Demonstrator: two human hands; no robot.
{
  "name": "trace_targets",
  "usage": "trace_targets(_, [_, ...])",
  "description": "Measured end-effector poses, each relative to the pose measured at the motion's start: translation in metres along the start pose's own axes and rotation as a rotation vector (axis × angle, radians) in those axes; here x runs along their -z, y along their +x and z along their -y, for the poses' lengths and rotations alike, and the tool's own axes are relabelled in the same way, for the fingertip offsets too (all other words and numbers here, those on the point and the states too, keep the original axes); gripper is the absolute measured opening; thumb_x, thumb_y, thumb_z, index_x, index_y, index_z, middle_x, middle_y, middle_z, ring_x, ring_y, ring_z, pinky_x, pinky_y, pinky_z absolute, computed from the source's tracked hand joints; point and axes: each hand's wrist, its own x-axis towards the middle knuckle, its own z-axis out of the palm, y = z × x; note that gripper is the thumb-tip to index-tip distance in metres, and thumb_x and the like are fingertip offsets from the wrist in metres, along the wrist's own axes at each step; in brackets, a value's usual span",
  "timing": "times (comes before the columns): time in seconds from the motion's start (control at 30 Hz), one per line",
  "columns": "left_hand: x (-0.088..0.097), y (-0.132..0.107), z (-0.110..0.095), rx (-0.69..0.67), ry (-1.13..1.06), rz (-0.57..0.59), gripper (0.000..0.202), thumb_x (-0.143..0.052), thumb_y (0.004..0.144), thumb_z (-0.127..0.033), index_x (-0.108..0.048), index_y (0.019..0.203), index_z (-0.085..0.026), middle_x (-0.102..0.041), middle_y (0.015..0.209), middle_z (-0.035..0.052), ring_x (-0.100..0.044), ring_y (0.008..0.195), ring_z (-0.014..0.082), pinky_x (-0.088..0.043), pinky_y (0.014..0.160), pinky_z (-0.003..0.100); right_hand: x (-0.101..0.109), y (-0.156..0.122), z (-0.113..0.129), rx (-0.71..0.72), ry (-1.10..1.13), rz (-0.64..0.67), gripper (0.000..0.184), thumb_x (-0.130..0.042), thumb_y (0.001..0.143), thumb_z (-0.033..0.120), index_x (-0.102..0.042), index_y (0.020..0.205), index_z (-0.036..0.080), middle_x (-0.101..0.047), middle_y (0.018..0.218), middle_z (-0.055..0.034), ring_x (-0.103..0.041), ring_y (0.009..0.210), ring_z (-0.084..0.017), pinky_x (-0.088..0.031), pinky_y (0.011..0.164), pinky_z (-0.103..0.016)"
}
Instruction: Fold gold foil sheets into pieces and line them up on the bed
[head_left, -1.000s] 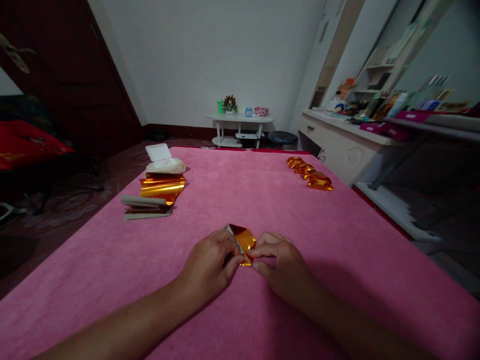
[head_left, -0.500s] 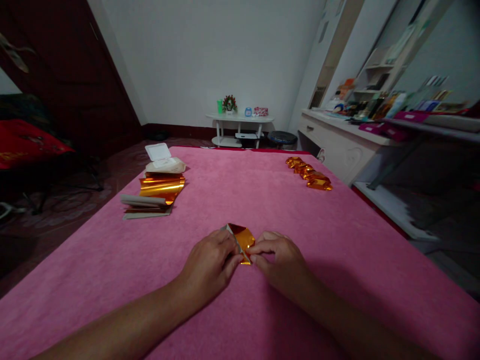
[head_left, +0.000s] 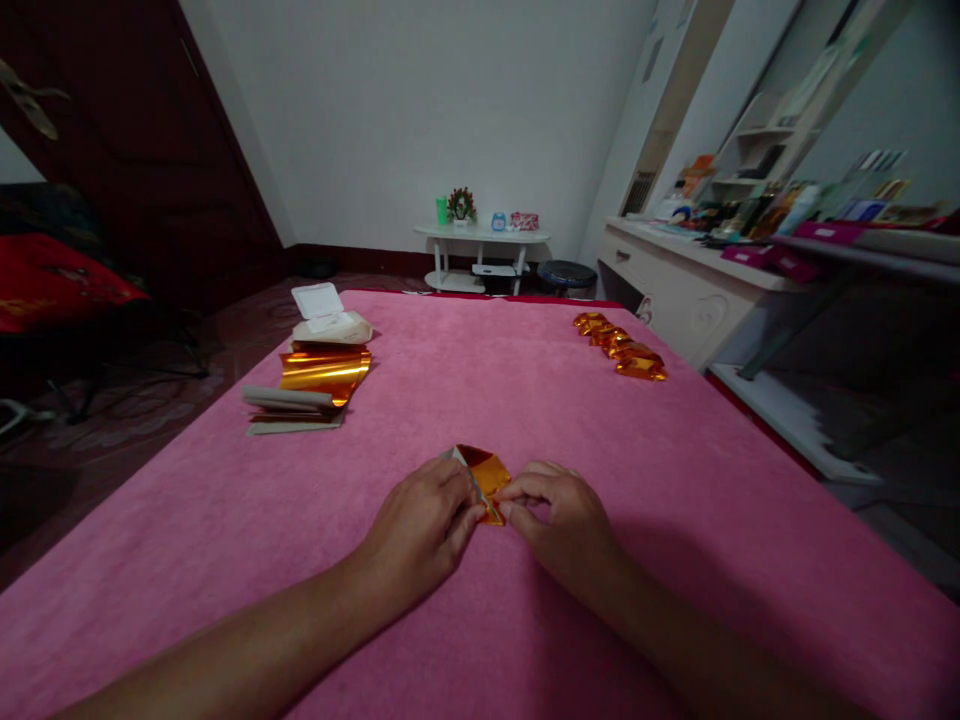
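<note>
We see gold marks on the red fabric (head_left: 67, 285) at left, too blurred to read. Our forearms reach in from the near edge, both wrists low over the pink cloth (head_left: 465, 380). Our left hand (head_left: 424, 510), palm down with curled fingers, grips the left side of the folded foil (head_left: 487, 472), near the middle. Our right hand (head_left: 566, 520) pinches its right corner between thumb and forefinger.

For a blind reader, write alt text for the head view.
The left hand and right hand hold a partly folded gold sheet on a pink cloth. Other gold sheets lie beyond at left, shaped gold pieces at right.
</note>
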Motion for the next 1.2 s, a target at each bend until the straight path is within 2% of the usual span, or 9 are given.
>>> trace_targets(0.57, [-0.0026,0.0002,0.0,0.045,0.067,0.0,0.012,-0.049,0.085,-0.021,-0.055,0.076,-0.017,-0.057,0.083,0.0049,-0.053,0.081,0.0181,-0.044,0.071,0.03,-0.0006,-0.0003,0.0012,0.006,-0.053,0.02,0.014,-0.062,0.073,0.015,-0.067,0.064,0.024,-0.06,0.069,0.0006,-0.053,0.072,-0.015,-0.038,0.069,-0.028])
trace_targets(0.73, [-0.0021,0.0009,-0.0026,0.029,0.027,-0.014,0.01,-0.048,0.085,-0.018,-0.057,0.079,-0.018,-0.057,0.095,0.0058,-0.053,0.089,0.0184,-0.045,0.078,0.031,-0.0021,-0.0026,0.0,0.054,-0.06,0.006,0.011,-0.064,0.073,0.013,-0.066,0.068,0.023,-0.062,0.071,0.0011,-0.053,0.073,-0.016,-0.037,0.071,-0.029])
trace_targets(0.83, [-0.0014,0.001,-0.0047,0.028,-0.007,-0.032,0.011,-0.047,0.086,-0.016,-0.056,0.079,-0.018,-0.055,0.102,0.0054,-0.053,0.089,0.0166,-0.046,0.076,0.029,-0.0018,-0.0035,0.0005,0.061,-0.074,0.01,0.01,-0.065,0.073,0.014,-0.066,0.069,0.023,-0.063,0.073,0.001,-0.053,0.075,-0.016,-0.036,0.072,-0.029])
trace_targets(0.97, [-0.003,0.0004,-0.0054,0.058,0.005,-0.055,0.008,-0.049,0.085,-0.019,-0.053,0.079,-0.018,-0.052,0.096,0.0043,-0.052,0.085,0.0164,-0.046,0.074,0.03,-0.0013,-0.0037,0.0009,0.073,-0.092,0.015,0.01,-0.064,0.074,0.014,-0.065,0.07,0.023,-0.063,0.075,0.0008,-0.053,0.075,-0.016,-0.035,0.072,-0.029])
trace_targets(1.1, [-0.0031,-0.0001,-0.0052,0.104,0.031,-0.044,0.004,-0.05,0.086,-0.021,-0.05,0.083,-0.018,-0.052,0.089,0.0024,-0.051,0.08,0.0163,-0.045,0.071,0.03,-0.0008,-0.003,0.0009,0.063,-0.104,0.034,0.01,-0.064,0.075,0.015,-0.066,0.07,0.024,-0.062,0.075,0.0007,-0.053,0.076,-0.016,-0.035,0.072,-0.029])
trace_targets(1.2, [-0.0009,0.0001,-0.006,0.099,0.024,-0.037,0.008,-0.052,0.086,-0.022,-0.053,0.094,-0.02,-0.053,0.096,0.0027,-0.052,0.085,0.0167,-0.045,0.072,0.03,0.0,-0.002,0.0012,0.059,-0.11,0.057,0.012,-0.063,0.077,0.016,-0.068,0.071,0.025,-0.061,0.074,0.0005,-0.052,0.076,-0.016,-0.034,0.071,-0.028])
